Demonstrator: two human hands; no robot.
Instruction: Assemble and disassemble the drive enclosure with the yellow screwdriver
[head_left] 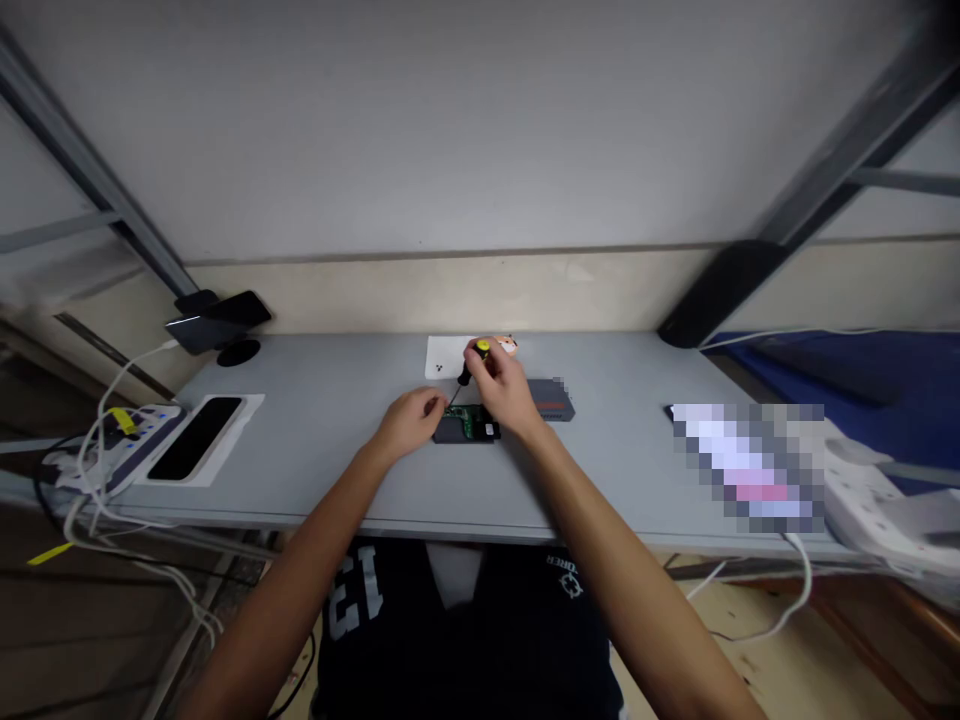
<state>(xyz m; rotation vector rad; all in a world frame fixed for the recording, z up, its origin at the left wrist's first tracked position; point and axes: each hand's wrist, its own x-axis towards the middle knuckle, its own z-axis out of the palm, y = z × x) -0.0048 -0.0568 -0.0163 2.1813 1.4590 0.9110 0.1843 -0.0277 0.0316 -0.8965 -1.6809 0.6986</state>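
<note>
The right hand gripped a screwdriver over the circuit board. The left hand's grip could not be determined.

White digits, a 1 and a 3, stand on the dark clothing at the lower left of centre in the frame. On the same clothing, right of centre near the counter's front edge, small pale lettering is partly cut off; its end seems to read "RER", and the first letters cannot be made out. A round, crosshair-like sign sits just below it. Near the middle of the frame, the grey box bears orange-red marking too small to read. The phone screen at the right is pixelated, so nothing on it is legible.
</note>
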